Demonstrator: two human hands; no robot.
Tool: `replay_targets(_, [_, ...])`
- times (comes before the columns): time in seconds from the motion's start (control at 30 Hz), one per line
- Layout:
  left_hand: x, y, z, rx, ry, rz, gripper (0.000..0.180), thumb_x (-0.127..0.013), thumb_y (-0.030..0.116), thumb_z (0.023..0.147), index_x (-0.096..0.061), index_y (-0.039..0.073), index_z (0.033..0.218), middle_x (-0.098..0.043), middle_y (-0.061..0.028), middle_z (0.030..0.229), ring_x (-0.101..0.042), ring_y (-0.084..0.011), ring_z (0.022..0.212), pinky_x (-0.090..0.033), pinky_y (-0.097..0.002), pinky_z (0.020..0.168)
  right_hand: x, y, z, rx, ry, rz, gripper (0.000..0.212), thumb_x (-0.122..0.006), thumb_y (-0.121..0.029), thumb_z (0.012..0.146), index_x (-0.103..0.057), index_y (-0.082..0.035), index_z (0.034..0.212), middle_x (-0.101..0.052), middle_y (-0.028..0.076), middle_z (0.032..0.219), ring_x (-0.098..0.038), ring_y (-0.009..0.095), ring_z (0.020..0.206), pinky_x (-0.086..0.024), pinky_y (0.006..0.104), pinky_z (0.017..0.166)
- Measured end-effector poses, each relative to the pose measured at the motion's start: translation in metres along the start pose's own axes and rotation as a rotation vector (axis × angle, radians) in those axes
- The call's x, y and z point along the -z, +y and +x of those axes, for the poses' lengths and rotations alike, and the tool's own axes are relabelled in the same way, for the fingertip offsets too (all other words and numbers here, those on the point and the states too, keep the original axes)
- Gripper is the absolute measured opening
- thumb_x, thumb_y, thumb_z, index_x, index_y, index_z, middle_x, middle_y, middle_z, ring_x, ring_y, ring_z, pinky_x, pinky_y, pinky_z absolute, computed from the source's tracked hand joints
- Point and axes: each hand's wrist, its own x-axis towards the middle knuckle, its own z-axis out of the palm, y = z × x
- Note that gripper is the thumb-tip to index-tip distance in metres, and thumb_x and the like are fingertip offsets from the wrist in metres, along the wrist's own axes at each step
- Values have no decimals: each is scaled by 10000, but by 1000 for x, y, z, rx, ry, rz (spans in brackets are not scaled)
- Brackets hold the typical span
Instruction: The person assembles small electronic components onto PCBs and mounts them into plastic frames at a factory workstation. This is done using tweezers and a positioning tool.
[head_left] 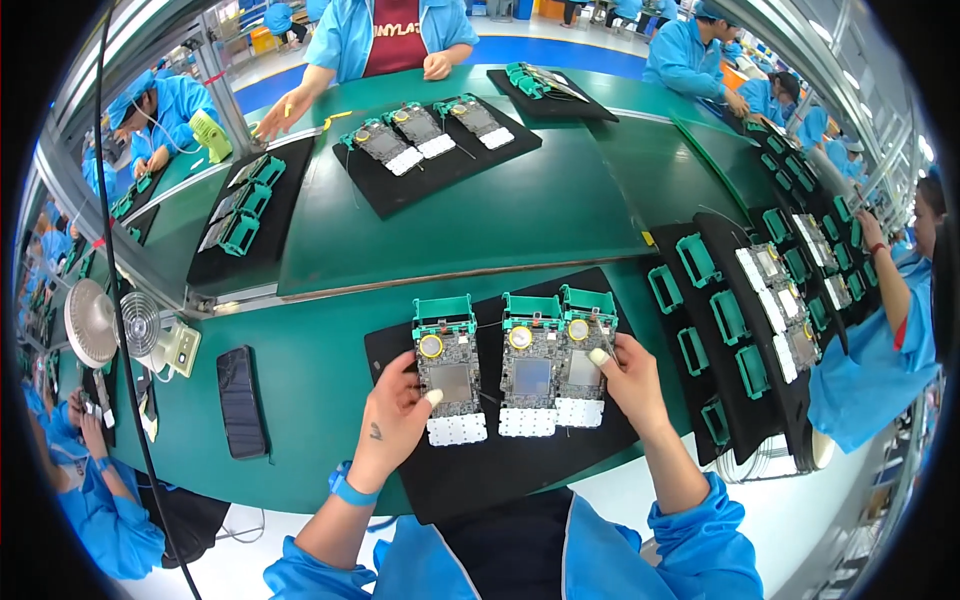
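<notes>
Three dark circuit boards lie side by side on a black foam mat (460, 485) in front of me. Each has a green plastic frame at its far end, a round yellow-rimmed disc, a square metal plate and a white studded strip at its near end. My left hand (393, 412) grips the left circuit board (452, 352) by its left edge, thumb on top. The right circuit board (581, 368) is pinched at its right edge by my right hand (634, 382); its fingertips are partly hidden. Between them, the middle circuit board (530, 345) touches neither hand.
Left of the mat lie a black phone (241, 402) and a small fan (142, 325). Trays with green frames (733, 318) and more boards (775, 290) stand at the right. Across the green table (450, 235), another mat (390, 200) bears boards, and a co-worker (395, 40) stands behind it.
</notes>
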Motion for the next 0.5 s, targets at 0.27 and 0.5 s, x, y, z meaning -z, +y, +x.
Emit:
replay_targets(0.27, [1, 1, -19, 154, -70, -99, 496, -640, -81, 807, -427, -88, 1254, -616, -121, 994, -615, -140, 890, -507, -251, 774, 14, -33, -14, 352, 308, -593, 287, -657, -78, 848, -589, -16, 1120, -552, 85, 879, -585, 152, 678, -461, 271, 582])
replay_targets(0.5, [-20, 6, -47, 93, 75, -280, 627, -636, -139, 777, -284, 9, 1275, -569, -135, 1011, -619, -160, 889, -523, -269, 761, -83, -39, -55, 514, -182, -466, 299, -503, -10, 902, -535, 7, 1199, -645, 180, 1064, -668, 326, 887, -536, 354, 731])
